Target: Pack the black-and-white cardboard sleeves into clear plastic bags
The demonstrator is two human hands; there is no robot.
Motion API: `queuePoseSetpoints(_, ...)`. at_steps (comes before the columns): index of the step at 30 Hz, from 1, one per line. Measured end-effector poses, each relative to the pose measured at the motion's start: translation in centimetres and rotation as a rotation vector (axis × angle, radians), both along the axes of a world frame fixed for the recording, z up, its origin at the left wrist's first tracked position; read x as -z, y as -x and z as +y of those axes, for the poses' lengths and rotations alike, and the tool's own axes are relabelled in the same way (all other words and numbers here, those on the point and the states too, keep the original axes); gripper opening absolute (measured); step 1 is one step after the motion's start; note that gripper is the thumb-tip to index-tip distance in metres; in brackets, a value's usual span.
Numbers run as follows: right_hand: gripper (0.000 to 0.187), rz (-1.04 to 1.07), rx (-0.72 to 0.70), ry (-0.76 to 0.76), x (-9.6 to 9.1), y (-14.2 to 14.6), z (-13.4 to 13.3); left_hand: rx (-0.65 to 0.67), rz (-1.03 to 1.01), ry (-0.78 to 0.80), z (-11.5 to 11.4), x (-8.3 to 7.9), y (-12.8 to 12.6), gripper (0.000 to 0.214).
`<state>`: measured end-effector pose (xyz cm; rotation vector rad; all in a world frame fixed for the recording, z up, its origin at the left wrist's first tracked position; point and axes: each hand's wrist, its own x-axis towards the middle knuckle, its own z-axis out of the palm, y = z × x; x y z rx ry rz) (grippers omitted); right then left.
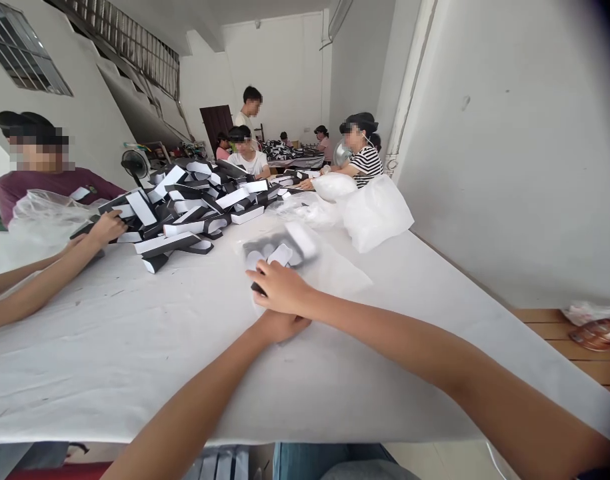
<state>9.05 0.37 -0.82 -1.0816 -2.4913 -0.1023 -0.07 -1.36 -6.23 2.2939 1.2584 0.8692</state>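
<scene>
A clear plastic bag (345, 267) lies on the table in front of me, with several black-and-white folded card pieces (255, 257) inside its far part, partly blurred. My right hand (279, 287) reaches across to the bag's mouth, its fingers curled around a black-and-white card piece (258, 289), mostly covered by the hand. Just below, my left hand (285, 327) is closed at the near edge of the bag, under my right wrist; its grip is largely hidden. Beyond and to the left rises a big pile of similar card pieces (185, 200).
A co-worker's hands (107, 227) touch the pile from the left. Stuffed white plastic bags (377, 213) stand at the table's right edge. Other people sit farther back around the white-covered table (135, 373). A wall (509, 167) runs along the right.
</scene>
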Motion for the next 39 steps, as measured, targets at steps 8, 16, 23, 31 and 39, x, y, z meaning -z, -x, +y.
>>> queuePoseSetpoints(8,0.053,0.456,-0.047,-0.027,4.7,-10.6,-0.3,0.324,0.213,0.019,0.3,-0.5,0.3,0.016)
queuePoseSetpoints(16,0.061,0.384,0.210,-0.055,5.6,-13.0,-0.7,0.325,0.207,0.042,0.2,-0.5,0.3,0.015)
queuePoseSetpoints(23,0.038,0.094,-0.160,-0.212,3.8,-8.5,-1.0,0.327,0.220,0.030,0.4,-0.5,0.2,0.016)
queuePoseSetpoints(31,0.031,0.211,0.129,-0.084,4.8,-12.1,0.9,0.301,0.212,0.064,0.3,-0.8,0.5,0.017)
queuePoseSetpoints(39,0.028,0.320,0.353,0.085,5.3,-13.8,1.4,0.291,0.211,0.082,0.4,-0.9,0.4,0.017)
